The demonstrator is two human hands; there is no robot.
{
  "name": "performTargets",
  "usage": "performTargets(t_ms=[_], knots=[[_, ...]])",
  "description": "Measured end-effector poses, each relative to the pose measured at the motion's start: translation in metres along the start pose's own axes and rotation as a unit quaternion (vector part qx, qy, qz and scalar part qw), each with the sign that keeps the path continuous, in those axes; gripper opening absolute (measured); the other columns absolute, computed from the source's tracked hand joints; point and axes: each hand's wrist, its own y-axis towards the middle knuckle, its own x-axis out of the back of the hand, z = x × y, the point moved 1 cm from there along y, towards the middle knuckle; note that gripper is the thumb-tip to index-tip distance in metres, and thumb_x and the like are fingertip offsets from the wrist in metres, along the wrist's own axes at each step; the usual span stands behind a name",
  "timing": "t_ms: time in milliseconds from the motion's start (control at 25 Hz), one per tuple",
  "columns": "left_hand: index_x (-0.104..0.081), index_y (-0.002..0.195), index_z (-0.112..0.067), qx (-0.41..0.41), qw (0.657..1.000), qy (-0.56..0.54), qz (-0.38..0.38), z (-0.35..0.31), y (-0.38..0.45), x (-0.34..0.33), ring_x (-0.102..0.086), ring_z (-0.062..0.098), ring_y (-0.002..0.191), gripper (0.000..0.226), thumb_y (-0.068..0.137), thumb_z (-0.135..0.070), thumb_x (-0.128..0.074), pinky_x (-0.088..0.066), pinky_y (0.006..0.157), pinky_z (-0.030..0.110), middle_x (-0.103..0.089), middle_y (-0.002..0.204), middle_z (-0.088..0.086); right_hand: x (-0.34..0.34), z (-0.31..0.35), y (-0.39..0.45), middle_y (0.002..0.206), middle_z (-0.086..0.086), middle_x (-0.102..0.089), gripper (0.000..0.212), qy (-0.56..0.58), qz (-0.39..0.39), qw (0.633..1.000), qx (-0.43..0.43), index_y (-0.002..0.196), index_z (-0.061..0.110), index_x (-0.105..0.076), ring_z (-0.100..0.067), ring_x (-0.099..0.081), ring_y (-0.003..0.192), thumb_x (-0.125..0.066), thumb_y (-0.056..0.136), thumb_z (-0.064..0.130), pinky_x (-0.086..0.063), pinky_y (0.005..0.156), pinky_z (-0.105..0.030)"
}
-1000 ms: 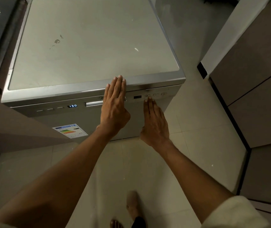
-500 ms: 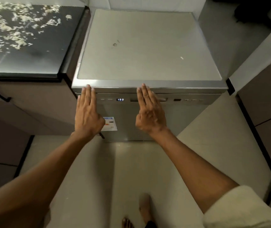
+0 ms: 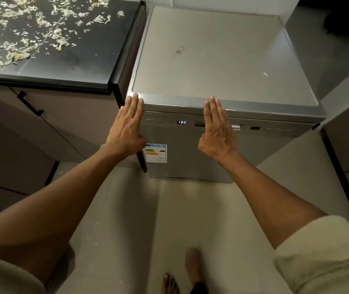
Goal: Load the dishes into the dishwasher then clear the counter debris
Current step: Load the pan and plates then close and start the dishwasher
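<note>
L hand (image 3: 127,132) and R hand (image 3: 218,132) are held flat, fingers together, empty, tips at the front top edge of the dishwasher (image 3: 222,60): boxy brushed steel, door shut, facing the person. Pale flaky debris (image 3: 21,32) is scattered over the glossy black worktop (image 3: 80,66) w/ rounded front edge.

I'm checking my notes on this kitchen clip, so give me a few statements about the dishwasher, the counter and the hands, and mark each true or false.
1. The silver stainless-steel dishwasher has its door shut. True.
2. The left hand holds a plate. False: it is flat, open and empty.
3. Pale shredded vegetable scraps litter the black glossy countertop. True.
4. The blue digital display is dark. False: it reads 130.
5. The right hand is a closed fist. False: its fingers are straight, covering part of the control strip.
</note>
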Motion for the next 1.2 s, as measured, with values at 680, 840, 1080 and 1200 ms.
performTargets(t_ms=[680,840,1080,1200], knots=[[0.001,0.159,-0.010,0.000,0.999,-0.015,-0.034,-0.002,-0.004,-0.009,0.011,0.025,0.153,0.128,0.072,-0.051,-0.083,0.001,0.124,0.041,0.007,0.167,0.011,-0.002,0.013,0.000,0.166,-0.020,-0.003,0.112,0.049,-0.013,0.998,-0.041,0.158,-0.001,-0.006,-0.031,0.001,0.155,-0.066,0.063,0.010,-0.013,0.126,-0.041],[0.000,0.159,-0.010,-0.002,0.999,-0.012,-0.038,-0.001,-0.004,-0.011,0.011,0.025,0.153,0.128,0.071,-0.050,-0.084,0.002,0.124,0.041,0.006,0.167,0.011,-0.003,0.015,0.000,0.166,-0.021,-0.002,0.113,0.051,-0.010,0.998,-0.045,0.158,-0.002,-0.006,-0.032,0.001,0.154,-0.066,0.063,0.011,-0.012,0.126,-0.042],[0.000,0.159,-0.009,-0.004,0.999,-0.012,-0.043,0.000,-0.004,-0.013,0.011,0.025,0.153,0.127,0.072,-0.050,-0.083,0.001,0.124,0.041,0.005,0.167,0.012,0.000,0.014,-0.001,0.166,-0.019,-0.003,0.111,0.070,-0.010,0.996,-0.046,0.158,-0.001,-0.007,-0.032,0.001,0.155,-0.067,0.065,0.009,-0.013,0.126,-0.042],[0.001,0.159,-0.010,-0.005,0.999,-0.011,-0.041,0.000,-0.004,-0.013,0.011,0.025,0.153,0.126,0.073,-0.050,-0.082,0.001,0.124,0.041,0.006,0.167,0.011,0.000,0.015,0.000,0.166,-0.019,-0.002,0.112,0.071,-0.009,0.996,-0.049,0.158,-0.001,-0.007,-0.031,0.002,0.155,-0.068,0.065,0.009,-0.012,0.126,-0.041]])
